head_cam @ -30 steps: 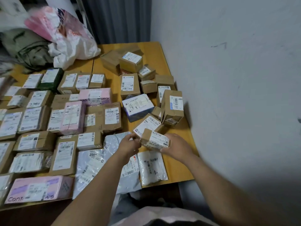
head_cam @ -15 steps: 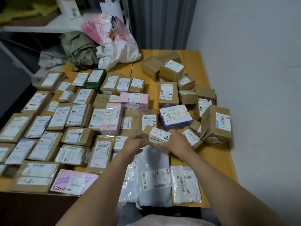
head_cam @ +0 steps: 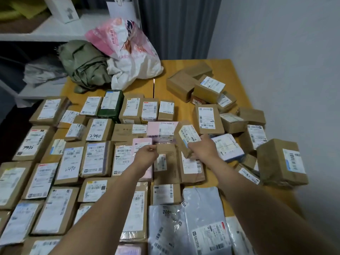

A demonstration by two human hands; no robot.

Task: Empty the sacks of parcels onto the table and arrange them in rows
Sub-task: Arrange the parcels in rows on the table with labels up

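Note:
My right hand grips a small brown cardboard box with a white label, held tilted above the parcels in the middle of the wooden table. Just to its left, my left hand hovers over a pink parcel with its fingers curled and nothing in them. Rows of labelled cardboard parcels cover the left and centre of the table. A loose heap of boxes lies unsorted at the back right. Grey plastic mailers lie at the near edge.
Crumpled sacks sit at the table's back: an olive-green sack and a pink-and-white sack. A white wall runs close along the table's right side. Shelves stand at the far left. Bare wood shows at the back right corner.
Both hands have reached farther out over the table. The right hand has carried the small box away from me toward the middle rows; the left hand stays empty beside it.

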